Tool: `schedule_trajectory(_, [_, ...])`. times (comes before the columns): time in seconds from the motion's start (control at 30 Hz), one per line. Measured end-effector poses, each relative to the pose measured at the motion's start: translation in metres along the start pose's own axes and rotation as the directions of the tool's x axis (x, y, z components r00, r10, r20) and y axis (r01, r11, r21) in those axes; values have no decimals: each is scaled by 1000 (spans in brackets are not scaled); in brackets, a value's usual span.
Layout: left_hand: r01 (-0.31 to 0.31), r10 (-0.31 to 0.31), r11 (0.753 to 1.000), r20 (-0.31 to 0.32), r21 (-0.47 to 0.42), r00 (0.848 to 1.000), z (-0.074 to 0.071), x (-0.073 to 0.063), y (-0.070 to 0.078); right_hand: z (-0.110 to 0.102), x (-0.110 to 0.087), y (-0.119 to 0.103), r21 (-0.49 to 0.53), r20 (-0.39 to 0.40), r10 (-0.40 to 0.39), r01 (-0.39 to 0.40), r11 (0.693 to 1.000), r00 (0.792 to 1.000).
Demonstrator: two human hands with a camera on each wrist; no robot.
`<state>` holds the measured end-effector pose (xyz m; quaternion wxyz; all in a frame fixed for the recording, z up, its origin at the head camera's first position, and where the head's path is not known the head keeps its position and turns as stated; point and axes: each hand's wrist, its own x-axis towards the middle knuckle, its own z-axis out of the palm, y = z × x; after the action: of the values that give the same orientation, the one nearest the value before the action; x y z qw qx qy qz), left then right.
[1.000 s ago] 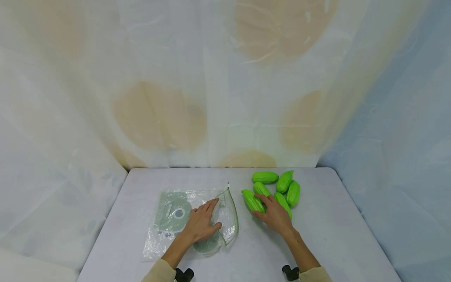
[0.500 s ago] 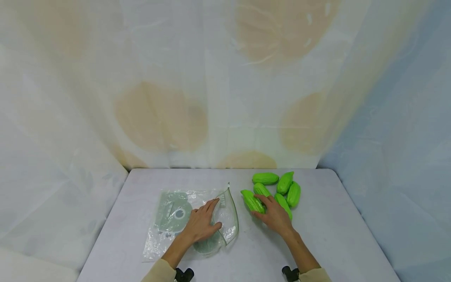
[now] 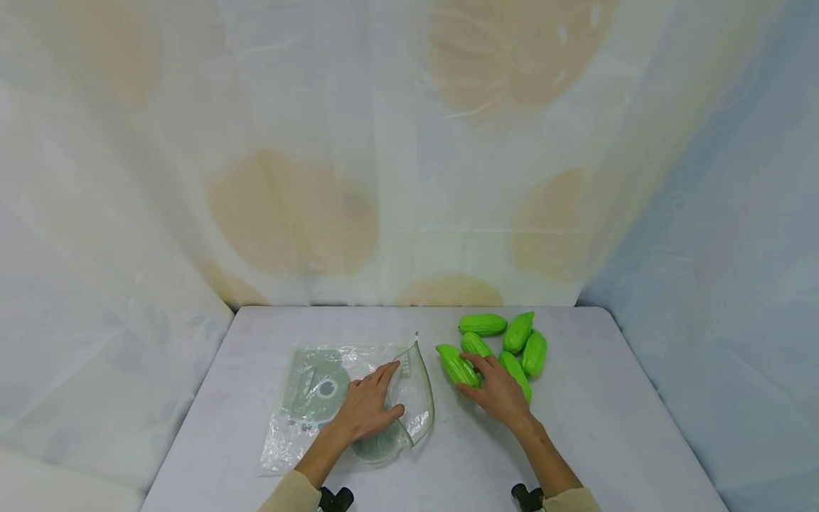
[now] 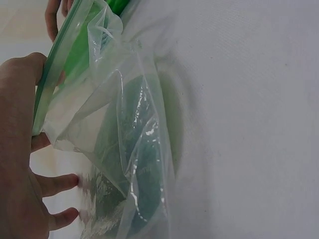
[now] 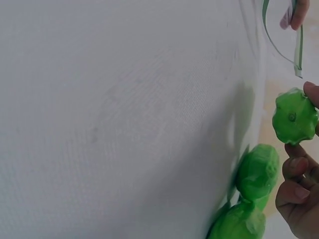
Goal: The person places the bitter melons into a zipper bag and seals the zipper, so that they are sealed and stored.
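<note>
A clear zip bag (image 3: 275,448) with a green-edged mouth and pale green print lies on the table's left half. My left hand (image 3: 367,405) lies over it, thumb and fingers spread at the mouth, which gapes to the right. In the left wrist view, the thumb and a finger stretch the green zip strip (image 4: 50,84), while other fingers extend past the bag. My right hand (image 3: 502,390) pinches a bright green ridged gourd (image 3: 456,364) between thumb and fingers, a short way right of the mouth. Its lobed, star-like end (image 5: 293,117) faces the right wrist camera.
Several similar gourds cluster behind and beside my right hand, among them one at the back (image 3: 483,324) and one at the right (image 3: 534,353). The white table (image 3: 614,427) has hanging sheets (image 3: 409,235) around its back and sides.
My right hand and its gourd have shifted very slightly left, toward the bag. The left hand and the other gourds look the same.
</note>
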<state>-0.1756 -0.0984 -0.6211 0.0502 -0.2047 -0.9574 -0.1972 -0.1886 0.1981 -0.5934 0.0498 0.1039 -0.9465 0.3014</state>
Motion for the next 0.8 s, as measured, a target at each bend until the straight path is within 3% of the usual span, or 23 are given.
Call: schedule_trajectory(0.8, [-1,1,1000,12,15,1000,1,1,-1,-3,-3,-6,75,-31,-68,70,995,997])
